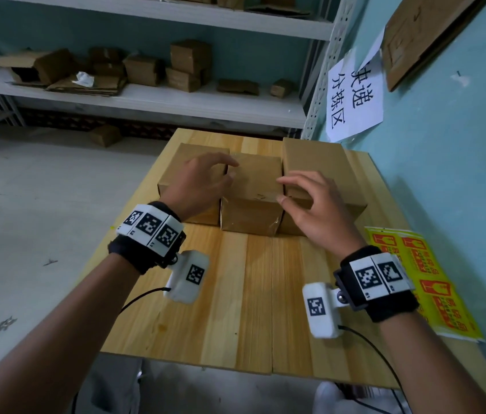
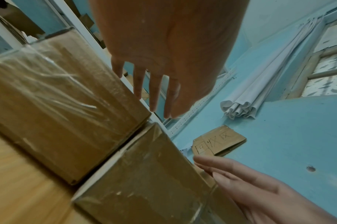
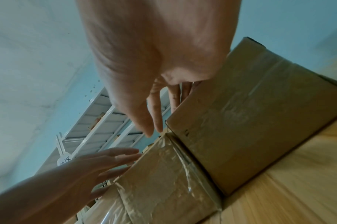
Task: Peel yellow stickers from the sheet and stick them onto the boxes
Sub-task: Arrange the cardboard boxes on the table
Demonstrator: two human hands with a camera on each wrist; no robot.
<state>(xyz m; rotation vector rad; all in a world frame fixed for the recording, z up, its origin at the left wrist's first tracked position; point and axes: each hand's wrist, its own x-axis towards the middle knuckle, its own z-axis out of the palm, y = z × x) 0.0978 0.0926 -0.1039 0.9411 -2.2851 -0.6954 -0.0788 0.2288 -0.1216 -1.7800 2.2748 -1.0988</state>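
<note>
Both hands, left point(image 1: 203, 186) and right point(image 1: 310, 210), are hovering loose-fingered and empty over the middle box point(image 1: 255, 177); no peeling yet, so reaching for the sheet point(image 1: 432, 264) at the table's right edge seems next

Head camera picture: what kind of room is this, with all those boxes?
Probably a parcel sorting or packing room: brown cardboard boxes on a wooden table, more on white metal shelves, and a yellow sheet of fragile-warning stickers.
</note>
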